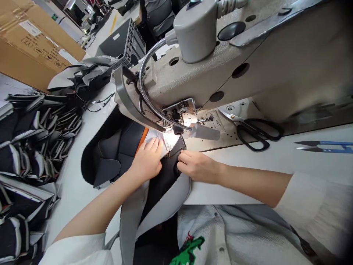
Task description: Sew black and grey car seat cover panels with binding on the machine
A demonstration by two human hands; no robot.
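The right hand (198, 167) pinches the dark edge of the sewn piece (162, 180), fingertips nearly closed. The left hand (147, 158) presses its white fabric flat, fingers together and extended; whether they pinch any cloth I cannot tell. Smooth black panels, an orange strip and pale, curved backing spread around both hands. Just beyond the fingers, the metal sewing machine (165, 81) overhangs the piece, its ribbed flexible lamp (205, 131) close above. Black-handled scissors (256, 134) lie right of the grip.
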